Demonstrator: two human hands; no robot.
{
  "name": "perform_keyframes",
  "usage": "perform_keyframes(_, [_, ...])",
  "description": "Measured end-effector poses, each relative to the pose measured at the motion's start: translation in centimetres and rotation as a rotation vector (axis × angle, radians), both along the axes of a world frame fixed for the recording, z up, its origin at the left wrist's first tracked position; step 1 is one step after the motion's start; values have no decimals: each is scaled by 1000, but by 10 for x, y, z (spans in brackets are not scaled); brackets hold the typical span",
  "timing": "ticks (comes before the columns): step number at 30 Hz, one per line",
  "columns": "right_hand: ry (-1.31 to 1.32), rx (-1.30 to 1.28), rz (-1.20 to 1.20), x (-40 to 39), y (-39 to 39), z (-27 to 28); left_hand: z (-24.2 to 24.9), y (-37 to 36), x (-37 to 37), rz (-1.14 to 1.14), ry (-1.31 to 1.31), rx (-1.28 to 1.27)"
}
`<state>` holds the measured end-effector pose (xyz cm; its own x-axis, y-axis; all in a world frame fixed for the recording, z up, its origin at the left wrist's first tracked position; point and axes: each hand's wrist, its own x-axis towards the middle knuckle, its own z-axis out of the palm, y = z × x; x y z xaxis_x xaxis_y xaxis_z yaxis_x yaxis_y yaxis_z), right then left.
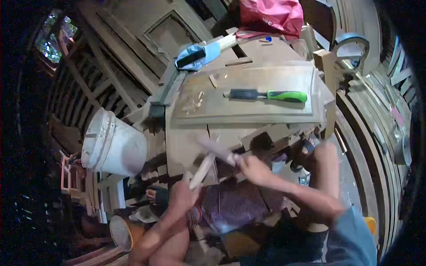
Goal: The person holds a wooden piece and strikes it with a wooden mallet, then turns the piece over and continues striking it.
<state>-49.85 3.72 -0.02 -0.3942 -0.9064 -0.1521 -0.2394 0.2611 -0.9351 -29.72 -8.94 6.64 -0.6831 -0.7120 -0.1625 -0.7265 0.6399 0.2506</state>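
My left hand [183, 195] is closed round the lower end of a pale wooden stick [202, 170], which slants up and to the right. My right hand [255, 170] grips the handle of a blade-like tool [216, 150], blurred by motion. Its blade crosses the upper end of the stick. Beyond both hands, a chisel [270, 95] with a green and black handle lies on a framed wooden panel [248, 116]. Small wood shavings [193, 103] are scattered over the panel's left part.
A white bucket [120, 144] stands at the left, with an orange-rimmed container [125, 232] below it. Behind the panel are a blue cloth item [213, 52] and a pink bag [273, 17]. Stacked boards [361, 133] line the right side. A wooden post [329, 119] rises beside the panel.
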Motion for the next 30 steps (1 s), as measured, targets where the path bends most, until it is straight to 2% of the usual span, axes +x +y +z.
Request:
perform_keyframes(1, [-98, 19, -108, -7, -4, 8, 3, 1, -3, -18, 14, -13])
perform_keyframes(2, [-25, -202, -104, -2, -1, -4, 6, 3, -5, -1, -5, -14])
perform_keyframes(3, [-59, -49, 32, 4, 7, 0, 7, 2, -7, -5, 8, -21])
perform_keyframes(5, [126, -234, 171, 25, 8, -30, 5, 1, -6, 43, -16, 1])
perform_keyframes(6, [115, -139, 162, 20, 5, -40, -3, -3, -2, 58, 16, 40])
perform_keyframes(7, [95, 42, 178, 7, 1, -25, -3, -2, 1, 61, -2, 49])
perform_keyframes(9, [-132, -2, -90, -5, -6, -4, -1, -3, -2, 29, 35, 74])
perform_keyframes(11, [-94, -78, 41, 4, 6, -8, -1, -5, -1, 34, 29, 75])
perform_keyframes(13, [108, -190, 186, 23, 5, -53, 2, -3, -3, 41, 40, 136])
perform_keyframes(14, [87, -137, 184, 17, 4, -32, 3, -1, -4, 64, 44, 135])
perform_keyframes(15, [22, 61, 147, 7, 5, -9, 3, -1, -3, 71, 32, 144])
perform_keyframes(17, [-180, 208, -26, -7, -1, 17, 3, -1, -3, 87, 28, 169])
perform_keyframes(18, [-35, 23, -26, -2, 0, 2, 1, -4, -2, 85, 29, 207])
perform_keyframes(19, [-109, 19, 76, 3, 0, -13, 0, -7, -3, 81, 42, 198])
perform_keyframes(21, [1, -116, 78, 18, 4, -30, -4, -11, 1, 64, 6, 243])
perform_keyframes(23, [-76, -39, 137, 10, 5, -11, -9, -13, 6, 44, 34, 249])
perform_keyframes(25, [-82, -71, -14, 7, 6, -5, -8, -11, 3, 38, -17, 189])
perform_keyframes(27, [-131, -119, 52, 1, 8, 6, -1, -9, 1, 36, -37, 200])
perform_keyframes(29, [65, -194, 50, 3, 9, -2, 0, -8, 2, 21, -19, 196])
perform_keyframes(30, [107, -275, -37, 5, 9, -6, -3, -9, 4, 19, -16, 195])
